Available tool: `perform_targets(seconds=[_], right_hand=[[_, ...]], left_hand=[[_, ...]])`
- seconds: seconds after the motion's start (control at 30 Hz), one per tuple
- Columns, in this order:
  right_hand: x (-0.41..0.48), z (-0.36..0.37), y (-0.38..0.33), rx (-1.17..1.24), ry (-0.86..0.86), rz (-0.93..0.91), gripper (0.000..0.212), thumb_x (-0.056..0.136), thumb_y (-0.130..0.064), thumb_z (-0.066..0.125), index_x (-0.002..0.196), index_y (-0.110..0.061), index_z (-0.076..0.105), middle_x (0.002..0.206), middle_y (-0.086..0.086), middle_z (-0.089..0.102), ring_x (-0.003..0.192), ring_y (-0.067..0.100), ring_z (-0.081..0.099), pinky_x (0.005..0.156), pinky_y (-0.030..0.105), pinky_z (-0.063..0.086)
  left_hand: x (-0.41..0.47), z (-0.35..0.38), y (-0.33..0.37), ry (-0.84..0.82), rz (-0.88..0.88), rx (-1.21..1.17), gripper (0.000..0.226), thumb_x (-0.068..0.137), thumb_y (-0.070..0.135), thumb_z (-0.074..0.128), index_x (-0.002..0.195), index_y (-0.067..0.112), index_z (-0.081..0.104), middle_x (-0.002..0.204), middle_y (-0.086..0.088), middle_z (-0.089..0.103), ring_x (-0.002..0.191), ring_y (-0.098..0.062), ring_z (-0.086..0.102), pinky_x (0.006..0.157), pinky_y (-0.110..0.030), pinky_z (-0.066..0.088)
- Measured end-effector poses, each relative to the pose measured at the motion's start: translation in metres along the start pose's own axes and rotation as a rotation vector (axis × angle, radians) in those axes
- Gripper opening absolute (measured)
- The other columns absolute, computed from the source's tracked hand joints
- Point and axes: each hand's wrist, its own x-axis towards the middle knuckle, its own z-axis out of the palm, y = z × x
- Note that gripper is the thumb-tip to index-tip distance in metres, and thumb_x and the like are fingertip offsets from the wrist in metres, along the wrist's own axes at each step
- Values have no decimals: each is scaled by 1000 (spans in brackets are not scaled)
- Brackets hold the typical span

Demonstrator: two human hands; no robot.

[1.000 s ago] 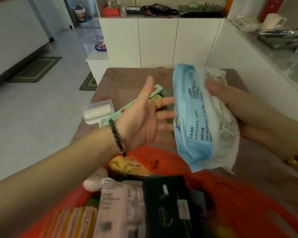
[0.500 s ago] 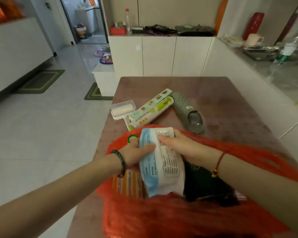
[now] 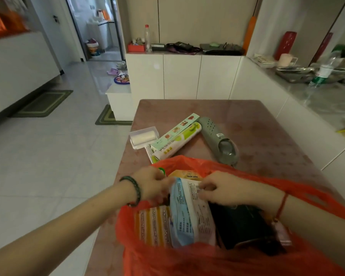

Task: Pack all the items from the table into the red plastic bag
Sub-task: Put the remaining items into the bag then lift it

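- Both hands, left hand and right hand, pinch the blue-and-white packet, seating it upright inside the red plastic bag.
- Beyond the bag on the desk lie a roller case, green roll box and grey shoe; likely next.

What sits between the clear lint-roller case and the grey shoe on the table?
In the head view, the green wrap box and the roll beside it.

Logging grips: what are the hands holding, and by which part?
Both hands hold the wipes pack by its top end: left hand at the left corner, right hand at the right, over the bag.
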Motion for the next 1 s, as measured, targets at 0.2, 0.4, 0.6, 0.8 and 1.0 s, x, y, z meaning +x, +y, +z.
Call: perform_targets(seconds=[0.2,0.4,0.6,0.8,1.0], right_hand=[[13,-59,62,91,365,114,44,85,-29,62,126,-17,53,125,6,60,110,18,58,92,27,45],[13,-36,166,-123,8,514,56,87,-44,54,133,-14,44,140,8,47,123,22,49,102,31,40],[8,-37,169,76,630,201,15,91,-7,51,87,0,65,91,17,67,87,28,60,70,23,35],[-25,-95,154,364,965,97,30,92,-9,50,65,-22,57,50,-12,62,44,-5,52,39,3,35],[-45,-88,165,433,602,192,19,92,-11,51,78,-12,64,79,22,65,52,5,59,53,15,46]], left_hand=[[35,-45,-25,427,85,-83,24,87,29,55,110,22,54,113,-6,62,94,-19,57,80,-28,47],[41,-16,-70,29,-202,73,50,87,36,54,132,17,42,124,1,54,102,-16,53,85,-23,42],[53,-18,-72,397,-173,-127,32,86,21,58,114,6,59,109,-19,66,95,-32,62,88,-39,51],[28,-40,-52,414,-27,-686,22,89,-4,43,75,11,50,24,2,39,18,-7,33,26,-9,29],[-10,-59,-58,111,-47,-641,33,71,21,69,97,4,59,56,-10,58,38,-16,53,33,-20,46]])
